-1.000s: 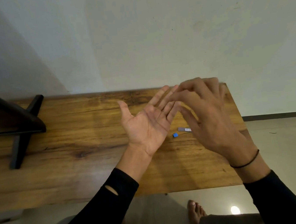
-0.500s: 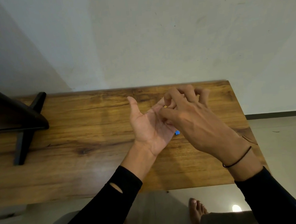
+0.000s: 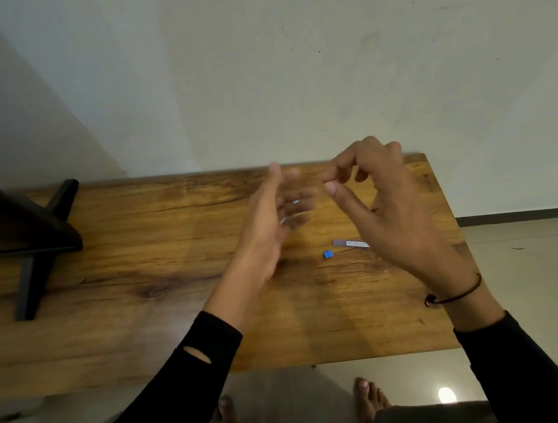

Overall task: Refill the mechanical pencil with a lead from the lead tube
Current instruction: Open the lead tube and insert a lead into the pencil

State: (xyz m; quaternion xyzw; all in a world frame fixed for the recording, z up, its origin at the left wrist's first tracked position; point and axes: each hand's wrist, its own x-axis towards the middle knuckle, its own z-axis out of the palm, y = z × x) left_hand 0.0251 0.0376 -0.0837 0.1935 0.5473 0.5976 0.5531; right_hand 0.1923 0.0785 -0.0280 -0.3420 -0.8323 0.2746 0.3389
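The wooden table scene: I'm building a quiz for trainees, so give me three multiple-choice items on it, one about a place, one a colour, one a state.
1. Where does the lead tube lie?
A on the table
B on the floor
C in the left hand

2. What colour is the small cap?
A red
B blue
C white

3. How is the right hand?
A flat on the table
B raised, thumb and forefinger pinched
C gripping the tube

Answers: 1 A, the tube rests on the wood beside the cap; 2 B, plainly blue; 3 B, its fingertips meet above the table.

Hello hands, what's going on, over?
Left hand blurred, grip unclear. Right hand pinching, contents unseen. Lead tube and blue cap on table.
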